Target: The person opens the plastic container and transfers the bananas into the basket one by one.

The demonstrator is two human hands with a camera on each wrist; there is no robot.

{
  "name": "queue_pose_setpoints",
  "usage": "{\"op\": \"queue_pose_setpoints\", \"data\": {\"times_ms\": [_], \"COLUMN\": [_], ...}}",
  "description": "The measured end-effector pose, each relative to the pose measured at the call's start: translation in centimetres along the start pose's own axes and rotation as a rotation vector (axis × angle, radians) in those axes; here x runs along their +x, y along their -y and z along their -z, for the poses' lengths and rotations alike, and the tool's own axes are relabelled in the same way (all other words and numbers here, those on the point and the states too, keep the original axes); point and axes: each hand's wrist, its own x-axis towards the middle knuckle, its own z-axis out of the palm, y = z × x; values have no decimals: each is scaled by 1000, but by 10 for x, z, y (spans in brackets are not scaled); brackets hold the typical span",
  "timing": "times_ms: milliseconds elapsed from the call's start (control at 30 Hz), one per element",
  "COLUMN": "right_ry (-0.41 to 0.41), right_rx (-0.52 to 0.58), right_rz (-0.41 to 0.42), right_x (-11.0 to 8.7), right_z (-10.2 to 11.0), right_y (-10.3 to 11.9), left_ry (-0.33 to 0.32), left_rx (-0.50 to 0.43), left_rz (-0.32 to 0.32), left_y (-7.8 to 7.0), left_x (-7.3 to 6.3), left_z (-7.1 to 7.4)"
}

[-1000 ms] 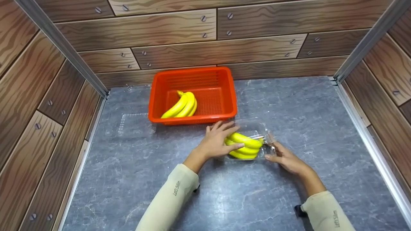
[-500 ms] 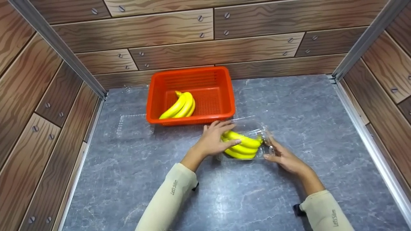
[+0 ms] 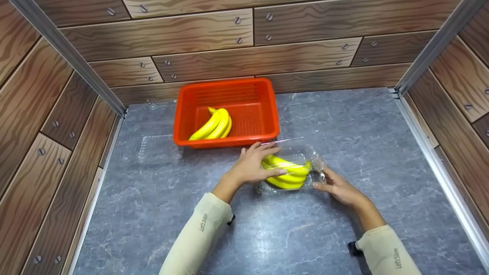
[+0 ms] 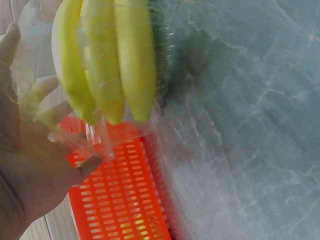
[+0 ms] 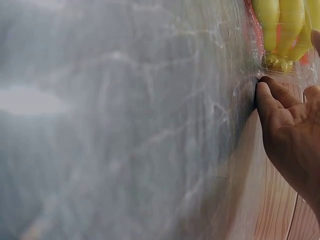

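Note:
A bunch of yellow bananas [image 3: 288, 177] lies in a clear plastic box [image 3: 263, 188] on the tabletop, right in front of the red basket. My left hand [image 3: 250, 164] rests at the box's left end, fingers spread and fairly straight, with the thumb reaching over the bananas. At the other end my right hand [image 3: 340, 189] pinches the box's edge between thumb and fingers, near the banana stem. The left wrist view shows plastic film or lid across the bananas [image 4: 107, 60]; how far the lid is closed I cannot tell.
A red basket [image 3: 225, 143] with another banana bunch [image 3: 216, 124] stands against the wood-patterned back wall [image 3: 206, 34]. Left of it lies another clear plastic piece [image 3: 158, 149]. A further clear item [image 3: 153, 104] is at the back left. Metal rails [image 3: 439, 152] edge the grey tabletop [image 3: 344, 122].
The bananas and my left hand have shifted slightly left in the view, partly with the camera. Glints on the clear plastic above the bananas have moved. My right hand keeps its place at the box's end.

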Motion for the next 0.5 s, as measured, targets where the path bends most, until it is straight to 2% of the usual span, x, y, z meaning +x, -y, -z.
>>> {"op": "queue_pose_setpoints", "data": {"times_ms": [133,300,500], "right_ry": [-3,16,9], "right_rx": [-18,7,-3], "right_rz": [-18,10,30], "right_x": [0,0,-1], "right_z": [1,0,0], "right_y": [2,1,-2], "left_ry": [17,29,-3], "left_rx": [3,-23,-35], "left_rz": [12,49,43], "left_y": [-3,-10,-21], "left_x": [0,-2,-4], "left_z": [5,9,18]}}
